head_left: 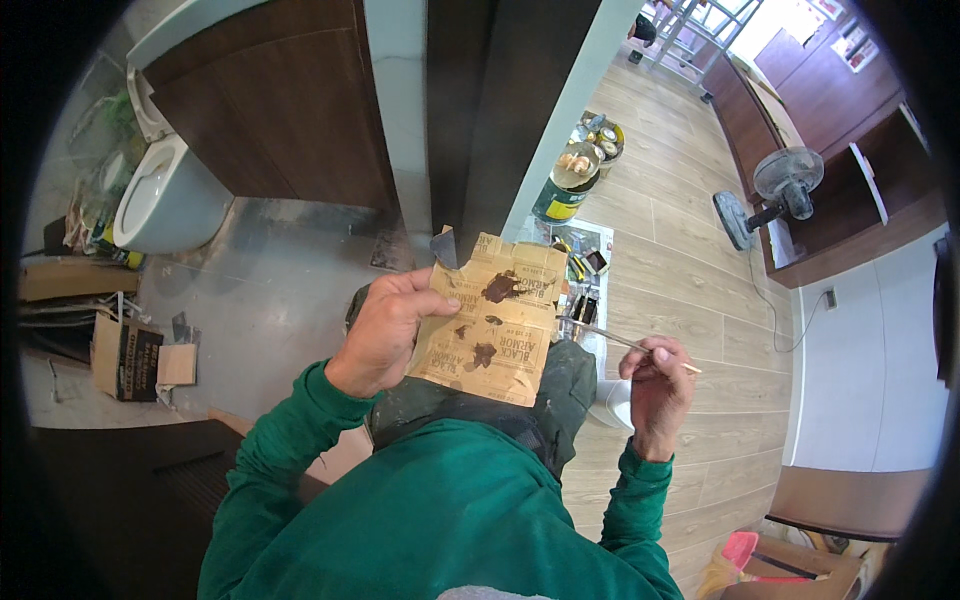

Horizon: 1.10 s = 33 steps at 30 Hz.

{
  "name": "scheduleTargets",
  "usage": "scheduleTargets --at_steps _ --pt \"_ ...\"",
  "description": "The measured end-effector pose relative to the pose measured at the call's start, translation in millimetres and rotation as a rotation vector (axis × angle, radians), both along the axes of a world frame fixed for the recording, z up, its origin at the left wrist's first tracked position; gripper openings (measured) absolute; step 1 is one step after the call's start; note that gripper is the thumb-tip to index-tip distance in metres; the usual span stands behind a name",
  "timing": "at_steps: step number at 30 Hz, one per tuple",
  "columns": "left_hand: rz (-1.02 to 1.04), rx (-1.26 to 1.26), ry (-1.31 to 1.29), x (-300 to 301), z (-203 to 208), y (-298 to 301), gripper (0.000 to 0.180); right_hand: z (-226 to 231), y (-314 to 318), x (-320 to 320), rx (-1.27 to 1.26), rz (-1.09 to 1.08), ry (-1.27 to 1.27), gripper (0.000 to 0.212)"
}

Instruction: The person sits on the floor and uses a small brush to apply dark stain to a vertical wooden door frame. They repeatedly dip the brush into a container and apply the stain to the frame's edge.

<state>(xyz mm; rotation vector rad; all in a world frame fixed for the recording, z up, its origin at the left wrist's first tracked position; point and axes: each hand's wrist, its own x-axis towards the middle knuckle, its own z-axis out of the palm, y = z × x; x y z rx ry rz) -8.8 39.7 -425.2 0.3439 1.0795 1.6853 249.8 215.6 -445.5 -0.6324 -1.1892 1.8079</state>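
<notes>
My left hand [385, 325] pinches the left edge of a sheet of sandpaper [520, 345] between thumb and fingers. Its tan printed backing faces up, and a torn corner at the top left folds over to show the dark grit side. Several dark brown paint smears lie on the backing. A thin paintbrush [630, 343] is held in my right hand [660, 390], closed around the pale end of its handle. The brush points left, its far end close to the sheet's right edge; whether it touches the sheet I cannot tell.
Behind the sheet stand a dark door frame [480, 120] and a paint bucket [565, 190]. Tools lie on a paper-covered patch [603, 240]. A white container [612, 405] sits below my right hand. Farther right is a fan [787, 185]; at left, a toilet [175, 200] and a cardboard box [125, 355].
</notes>
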Motion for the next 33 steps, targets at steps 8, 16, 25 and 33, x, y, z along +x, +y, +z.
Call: scheduleTargets --at_steps 8,16,25,33 --pt "-0.055 0.028 0.203 1 0 3 0.030 48 -20 -14 0.452 0.024 -0.102 0.018" --pt "-0.043 0.031 0.306 5 1 1 0.029 58 -26 -35 0.610 0.108 -0.210 0.015" --pt "-0.033 0.026 0.373 6 -1 2 0.029 57 -21 -35 0.776 0.114 -0.268 0.014" --pt "-0.038 -0.004 0.425 8 -2 3 0.027 56 -22 -35 0.842 0.184 -0.289 0.013"
